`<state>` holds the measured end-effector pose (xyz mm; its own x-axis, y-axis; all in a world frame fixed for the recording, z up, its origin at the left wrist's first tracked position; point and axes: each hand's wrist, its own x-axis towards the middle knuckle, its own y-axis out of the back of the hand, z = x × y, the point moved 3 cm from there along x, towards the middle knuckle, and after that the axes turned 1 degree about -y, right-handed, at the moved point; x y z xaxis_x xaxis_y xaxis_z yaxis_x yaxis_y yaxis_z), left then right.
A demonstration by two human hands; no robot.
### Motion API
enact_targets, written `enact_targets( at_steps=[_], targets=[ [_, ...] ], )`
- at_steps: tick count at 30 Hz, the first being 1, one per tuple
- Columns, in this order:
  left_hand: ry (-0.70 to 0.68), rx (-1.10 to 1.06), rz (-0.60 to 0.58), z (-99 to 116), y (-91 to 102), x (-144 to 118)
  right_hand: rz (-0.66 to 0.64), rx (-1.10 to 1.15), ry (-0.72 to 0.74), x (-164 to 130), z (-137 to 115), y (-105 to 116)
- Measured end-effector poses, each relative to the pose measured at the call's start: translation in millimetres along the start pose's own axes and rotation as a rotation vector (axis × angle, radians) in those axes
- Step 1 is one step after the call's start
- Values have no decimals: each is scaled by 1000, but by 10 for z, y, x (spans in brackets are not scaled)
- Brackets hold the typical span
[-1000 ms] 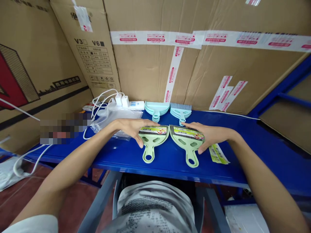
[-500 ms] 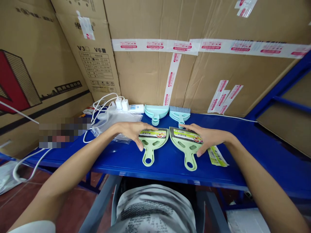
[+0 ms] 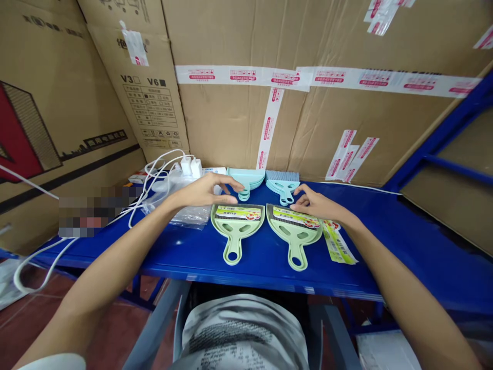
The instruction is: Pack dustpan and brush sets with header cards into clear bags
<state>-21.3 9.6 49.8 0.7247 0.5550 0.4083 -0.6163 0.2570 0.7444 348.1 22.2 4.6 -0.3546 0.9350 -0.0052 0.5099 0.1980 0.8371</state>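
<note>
Two light green dustpans with printed labels lie side by side on the blue shelf [image 3: 404, 231], handles toward me: the left dustpan [image 3: 235, 228] and the right dustpan [image 3: 295, 231]. My left hand [image 3: 204, 191] hovers above and behind the left one, fingers apart, reaching toward the stacked pale blue dustpans [image 3: 245, 180]. My right hand [image 3: 314, 204] rests at the far edge of the right green dustpan, fingertips near the pale blue brush [image 3: 283, 182]. Neither hand grips anything.
A loose label strip [image 3: 336, 241] lies right of the green dustpans. Clear plastic bags [image 3: 185, 205], white chargers [image 3: 191, 165] and white cables [image 3: 154, 169] sit at the shelf's left. Taped cardboard boxes [image 3: 308, 103] wall the back and left. A blue frame post [image 3: 442, 133] rises at right.
Both hands lifted off the green dustpans and moved away from me toward the pale blue stacks. The green dustpans stayed in place.
</note>
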Motion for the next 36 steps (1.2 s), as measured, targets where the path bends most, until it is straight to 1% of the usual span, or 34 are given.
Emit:
enact_targets(
  at_steps=[1, 3, 5, 7, 10, 12, 14, 15, 18, 22, 24, 28, 31, 36],
  targets=[
    [6, 21, 63, 5, 14, 7, 9, -8, -6, -10, 4, 7],
    [17, 83, 150, 4, 15, 19, 1, -31, -26, -27, 13, 15],
    [19, 128, 190, -3, -1, 27, -40, -57, -49, -30, 21, 3],
    [15, 145, 202, -11, -20, 34, -77, -99, -80, -19, 29, -22],
    [11, 168, 194, -23, -43, 41, -86, -131, -115, 6, 26, -52],
    [11, 186, 183, -39, -56, 45, -14, -85, -106, 23, -1, -38],
    [18, 206, 172, -66, -67, 46, 82, -27, -35, 37, -59, -10],
    [24, 214, 168, -82, -71, 46, 108, -15, 12, 44, -94, -3],
    [37, 232, 167, -131, -74, 42, 98, -51, 104, 65, -179, -15],
    [29, 259, 161, -166, -75, 38, 123, -95, 109, 74, -180, 10],
    [19, 287, 155, -173, -78, 39, 77, -98, 78, 65, -132, 37],
    [1, 349, 120, -199, -102, 43, -84, -69, -14, 38, -23, 57],
    [-27, 373, 100, -233, -126, 38, -96, -27, -64, 30, -10, 24],
    [-39, 403, 106, -291, -150, 31, -115, -17, -128, 2, -92, -59]
  ],
)
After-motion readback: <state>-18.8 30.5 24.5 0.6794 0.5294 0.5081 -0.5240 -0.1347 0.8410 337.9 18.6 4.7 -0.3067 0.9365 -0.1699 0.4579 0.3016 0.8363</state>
